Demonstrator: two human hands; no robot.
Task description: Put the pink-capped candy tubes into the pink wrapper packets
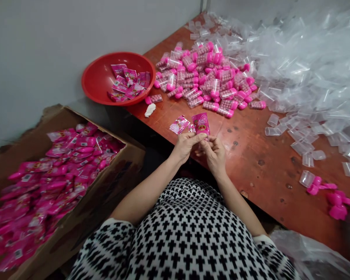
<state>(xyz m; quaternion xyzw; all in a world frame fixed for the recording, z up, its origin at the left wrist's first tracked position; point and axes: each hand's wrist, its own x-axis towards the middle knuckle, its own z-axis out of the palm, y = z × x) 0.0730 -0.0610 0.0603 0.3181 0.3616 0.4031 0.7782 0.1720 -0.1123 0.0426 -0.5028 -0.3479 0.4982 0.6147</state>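
Note:
A small pink printed packet (202,123) is held upright over the near edge of the table. My left hand (187,146) pinches its lower edge between thumb and fingers. Close beside it, my right hand (214,153) grips the same lower edge, the two thumbs almost touching. Just left of the held packet, another pink and white packet (179,124) lies flat on the wood. Further back is a heap of clear tubes with pink caps (204,74), filled with small pink balls.
A red bowl (90,83) with several pink packets stands at the back left. An open cardboard box (125,159) of filled pink packets is at my left. Clear plastic cups (303,77) cover the table's right side. Pink plastic parts (336,200) lie near right. A crumpled white piece (150,110) lies by the edge.

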